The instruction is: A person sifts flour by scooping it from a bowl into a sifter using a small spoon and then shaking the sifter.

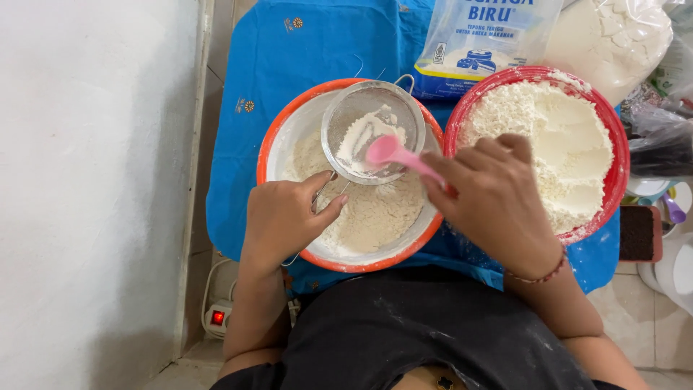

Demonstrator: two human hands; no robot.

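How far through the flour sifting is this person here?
Done: sifted flour lies in the orange-rimmed bowl. In hand: left hand holds the sieve above it; right hand works a pink spoon inside. Left: the red bowl is heaped.

Left hand (285, 217) grips the sieve (373, 130) handle over the orange bowl (268, 148); right hand (498, 198), at three o'clock, holds a pink spoon (393, 153) inside the sieve.

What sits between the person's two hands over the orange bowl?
In the head view, between the left hand and the right hand lies the metal sieve holding flour, with the pink spoon reaching into it.
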